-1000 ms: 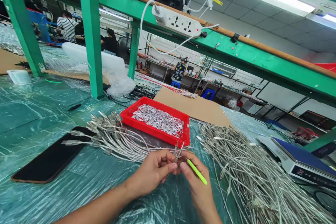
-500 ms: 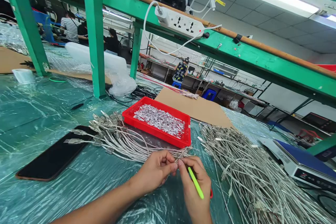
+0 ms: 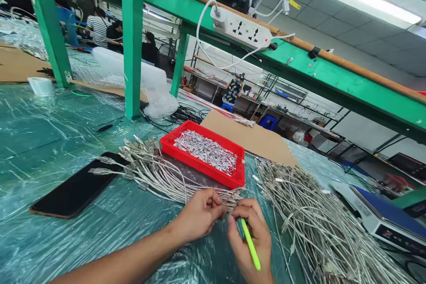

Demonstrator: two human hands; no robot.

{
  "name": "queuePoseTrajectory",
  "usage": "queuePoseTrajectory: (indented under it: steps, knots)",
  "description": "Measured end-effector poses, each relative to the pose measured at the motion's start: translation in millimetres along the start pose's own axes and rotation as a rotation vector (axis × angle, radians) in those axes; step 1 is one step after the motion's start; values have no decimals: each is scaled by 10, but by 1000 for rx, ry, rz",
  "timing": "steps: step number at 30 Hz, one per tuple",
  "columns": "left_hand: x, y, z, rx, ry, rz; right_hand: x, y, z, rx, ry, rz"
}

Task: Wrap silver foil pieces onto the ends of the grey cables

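My left hand (image 3: 201, 213) is closed in a pinch at the stripped ends of a bundle of silvery braided USB cables (image 3: 163, 182); the tiny end between its fingertips is hard to make out. Just right of it, my right hand (image 3: 251, 235) is curled with thumb and forefinger near the same wire ends. A slim neon yellow-green tool handle (image 3: 250, 244) lies in the right palm; its working end is hidden by the fingers. Behind the hands stands a red tray (image 3: 199, 166) full of small shiny metal pieces (image 3: 206, 151).
A dark phone (image 3: 76, 186) lies left. At right are a heap of braided cables (image 3: 319, 213) and a scale (image 3: 382, 213). Cardboard (image 3: 249, 137) lies beyond the tray. A green frame (image 3: 132, 44) carries a power strip (image 3: 242, 29). Several people sit in the background.
The view has shifted slightly. The right hand's fingertips have drawn a little apart from the left's, and its thumb has opened away from the forefinger. The yellow-green tool remains in the right hand.
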State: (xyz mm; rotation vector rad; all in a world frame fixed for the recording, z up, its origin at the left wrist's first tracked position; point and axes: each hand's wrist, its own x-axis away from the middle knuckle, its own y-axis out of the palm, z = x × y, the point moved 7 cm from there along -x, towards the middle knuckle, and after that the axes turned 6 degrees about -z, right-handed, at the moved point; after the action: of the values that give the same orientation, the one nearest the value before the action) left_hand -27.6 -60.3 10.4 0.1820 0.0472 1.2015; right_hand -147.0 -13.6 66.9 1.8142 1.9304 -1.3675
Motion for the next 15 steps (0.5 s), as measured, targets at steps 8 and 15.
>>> queuePoseTrajectory:
  steps: [8, 15]
  knots:
    - [-5, -83, 41, -5, 59, 59, 21, -83, 305, -189, 267, 107]
    - [11, -12, 44, 5, 40, -16, 60, 82, 424, -323, 386, 43]
